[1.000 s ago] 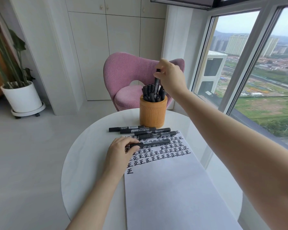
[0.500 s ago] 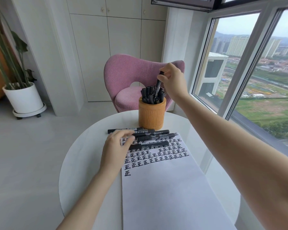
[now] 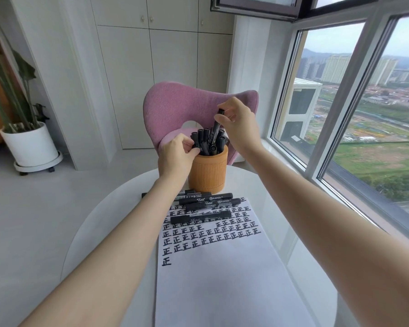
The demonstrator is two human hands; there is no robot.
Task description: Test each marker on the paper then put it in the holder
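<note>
Right hand [image 3: 240, 128], upper centre of frame, pinches a black marker [image 3: 214, 132] near its top end between thumb and forefinger, other fingers loosely curled. The marker stands nearly upright, lower end down among the standing markers [image 3: 204, 139] packed in the holder [image 3: 208, 172]; can't tell if it is seated all the way. The holder is an orange-tan ribbed cylinder, centre frame, on the far part of the round white table [image 3: 97, 223]. Left hand [image 3: 176, 158] is at the holder's left rim, fingers and thumb curled onto the leftmost standing markers, palm facing the holder, touching it or just beside it – not clear which. Loose markers [image 3: 210, 204], all black and capped, lie flat just in front of the holder, roughly parallel and running left-right; the nearest one rests on the top of the paper [image 3: 222, 279], and one is partly hidden under the left forearm. The paper is a white sheet running from centre to the bottom edge – rows of black hand-drawn characters fill its upper part, a single character starts the lowest row at left, and the lower part is blank. Pink chair [image 3: 172, 105] sits behind the table. White plant pot [image 3: 30, 146] on a wheeled base at mid left. Large window [image 3: 340, 128] along the right side, showing city and green fields.
</note>
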